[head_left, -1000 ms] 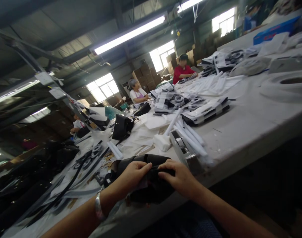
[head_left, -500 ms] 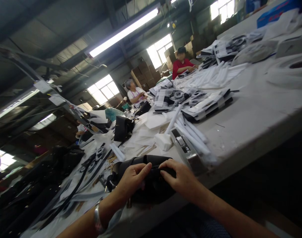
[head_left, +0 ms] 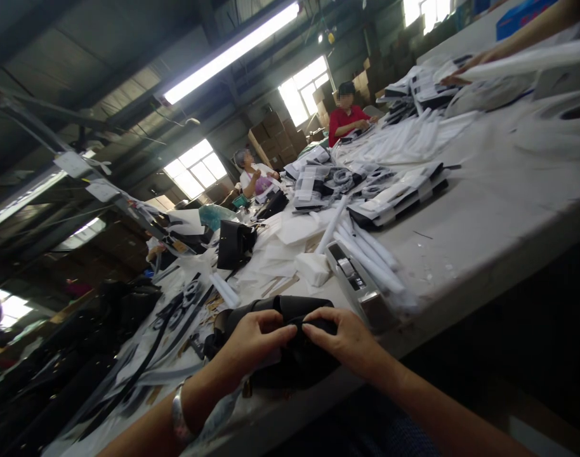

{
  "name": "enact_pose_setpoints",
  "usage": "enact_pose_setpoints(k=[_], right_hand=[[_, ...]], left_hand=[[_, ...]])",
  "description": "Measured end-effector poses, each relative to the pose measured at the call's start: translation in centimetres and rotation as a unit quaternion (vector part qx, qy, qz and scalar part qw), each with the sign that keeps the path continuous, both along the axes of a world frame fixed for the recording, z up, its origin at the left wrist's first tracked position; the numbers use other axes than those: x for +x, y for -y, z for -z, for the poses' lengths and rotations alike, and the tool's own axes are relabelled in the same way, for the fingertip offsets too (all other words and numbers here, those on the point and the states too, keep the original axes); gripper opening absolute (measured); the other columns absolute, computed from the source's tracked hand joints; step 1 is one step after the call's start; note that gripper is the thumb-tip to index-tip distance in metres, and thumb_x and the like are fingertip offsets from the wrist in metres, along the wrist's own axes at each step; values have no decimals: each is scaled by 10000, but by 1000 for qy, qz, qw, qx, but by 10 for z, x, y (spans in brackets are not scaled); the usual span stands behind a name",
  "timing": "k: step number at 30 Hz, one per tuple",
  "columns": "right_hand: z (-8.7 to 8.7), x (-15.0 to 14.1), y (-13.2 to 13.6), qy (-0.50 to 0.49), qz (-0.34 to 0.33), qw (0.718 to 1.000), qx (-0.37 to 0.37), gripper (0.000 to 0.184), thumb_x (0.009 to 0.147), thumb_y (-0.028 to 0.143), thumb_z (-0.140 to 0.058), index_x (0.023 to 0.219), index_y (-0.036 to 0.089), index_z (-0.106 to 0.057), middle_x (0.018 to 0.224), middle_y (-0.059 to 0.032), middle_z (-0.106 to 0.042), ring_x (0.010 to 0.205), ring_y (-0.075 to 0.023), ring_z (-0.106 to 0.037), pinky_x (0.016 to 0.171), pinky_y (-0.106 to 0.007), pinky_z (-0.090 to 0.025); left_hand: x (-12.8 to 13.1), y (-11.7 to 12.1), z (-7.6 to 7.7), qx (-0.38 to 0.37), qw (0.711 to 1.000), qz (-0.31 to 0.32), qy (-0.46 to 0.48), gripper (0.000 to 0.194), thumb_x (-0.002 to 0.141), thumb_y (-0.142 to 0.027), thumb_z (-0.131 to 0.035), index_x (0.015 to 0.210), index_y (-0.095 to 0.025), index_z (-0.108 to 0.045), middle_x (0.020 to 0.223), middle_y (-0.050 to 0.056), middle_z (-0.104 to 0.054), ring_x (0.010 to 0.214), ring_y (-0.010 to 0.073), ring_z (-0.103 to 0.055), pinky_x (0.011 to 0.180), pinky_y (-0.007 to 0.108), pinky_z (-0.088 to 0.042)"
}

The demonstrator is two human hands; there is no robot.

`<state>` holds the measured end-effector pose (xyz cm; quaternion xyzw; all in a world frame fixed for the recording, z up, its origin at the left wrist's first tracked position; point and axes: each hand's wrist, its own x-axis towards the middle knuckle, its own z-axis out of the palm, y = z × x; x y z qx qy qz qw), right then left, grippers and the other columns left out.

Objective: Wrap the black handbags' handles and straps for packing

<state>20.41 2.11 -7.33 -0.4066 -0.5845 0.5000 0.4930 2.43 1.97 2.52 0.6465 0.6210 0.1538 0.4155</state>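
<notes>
The left hand (head_left: 259, 343) and right hand (head_left: 349, 336) are pinching the black bag (head_left: 297, 371), which is sitting beside the tape holder (head_left: 354, 276). A loose pinch could be letting it slip.

We take this for a factory workshop; a long worktop (head_left: 494, 209) runs away from us, strewn with flat black-and-white wrapped packs (head_left: 402, 195), white rolls (head_left: 366, 251) and a tape dispenser (head_left: 353, 273); beyond it we see two co-workers seated, one in a red top (head_left: 341, 125); brown cardboard boxes (head_left: 279, 143) are stacked by bright windows (head_left: 195, 169); over us hang tube lights (head_left: 231, 55) beneath a dark beamed roof (head_left: 104, 38); at left we see black goods (head_left: 75, 349) heaped in bulk.
</notes>
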Motion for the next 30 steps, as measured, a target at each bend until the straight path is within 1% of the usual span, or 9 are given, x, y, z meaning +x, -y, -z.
enact_pose_setpoints(k=[3, 7, 11, 14, 17, 20, 24, 27, 30], right_hand=[[1, 0, 0, 4, 8, 1000, -9, 207, 783, 378, -694, 874, 193, -718, 811, -6, -722, 791, -193, -657, 707, -267, -472], [2, -2, 1, -5, -8, 999, -36, 203, 788, 377, -686, 853, 185, -693, 773, 5, -700, 752, -174, -638, 654, -243, -451], [-1, -2, 1, -5, -26, 999, -37, 172, 792, 358, -679, 831, 191, -685, 737, 17, -686, 719, -160, -630, 620, -227, -436], [-3, -1, 2, 7, -49, 999, -9, 144, 806, 331, -665, 846, 195, -684, 752, 19, -686, 728, -158, -630, 640, -229, -441], [-3, -1, 3, 16, -50, 998, 17, 123, 820, 312, -646, 860, 199, -675, 767, 21, -676, 744, -158, -623, 658, -233, -440], [-2, -2, 5, 21, -41, 999, 17, 121, 826, 313, -637, 875, 205, -662, 770, 25, -663, 734, -155, -610, 650, -234, -434], [0, -4, 8, 17, -35, 999, 12, 122, 820, 318, -646, 877, 211, -655, 774, 29, -660, 731, -153, -606, 659, -238, -435], [1, -4, 9, 14, -35, 999, 11, 120, 814, 320, -655, 863, 210, -653, 786, 28, -660, 744, -156, -606, 675, -242, -437], [2, -3, 8, 6, -53, 998, 12, 114, 810, 305, -657, 873, 210, -650, 801, 27, -657, 770, -159, -608, 686, -242, -439]], left_hand=[[1, 1, -1, -2, 1000, -3, -1, 392, 756, -495, -701, 670, -159, -519, 636, -31, -481, 595, 108, -482, 516, 203, -342], [0, 2, 1, 0, 1000, -2, -18, 378, 753, -483, -701, 656, -159, -532, 610, -36, -479, 571, 108, -483, 506, 203, -342], [1, 2, 2, 11, 999, 4, -35, 353, 724, -477, -715, 676, -145, -604, 603, -18, -542, 563, 124, -512, 506, 215, -363], [3, 4, 0, -2, 999, 12, -32, 308, 725, -428, -715, 754, -126, -661, 664, 9, -614, 605, 142, -552, 527, 218, -386], [4, 6, -2, -14, 999, 17, -28, 250, 749, -365, -694, 796, -121, -676, 716, 17, -648, 643, 144, -574, 545, 210, -388], [4, 7, -2, -15, 999, 6, -30, 214, 753, -337, -689, 794, -127, -678, 718, 9, -653, 649, 143, -584, 553, 205, -395], [6, 7, -1, -22, 1000, 2, 6, 167, 733, -260, -679, 829, -124, -689, 750, 24, -684, 701, 163, -622, 599, 216, -428], [9, 9, 1, -22, 999, -7, 30, 198, 695, -202, -663, 872, -120, -694, 789, 42, -712, 783, 205, -655, 663, 244, -466], [11, 13, 3, -10, 999, -7, 51, 260, 678, -163, -650, 930, -121, -694, 864, 53, -730, 879, 241, -669, 738, 274, -490]])
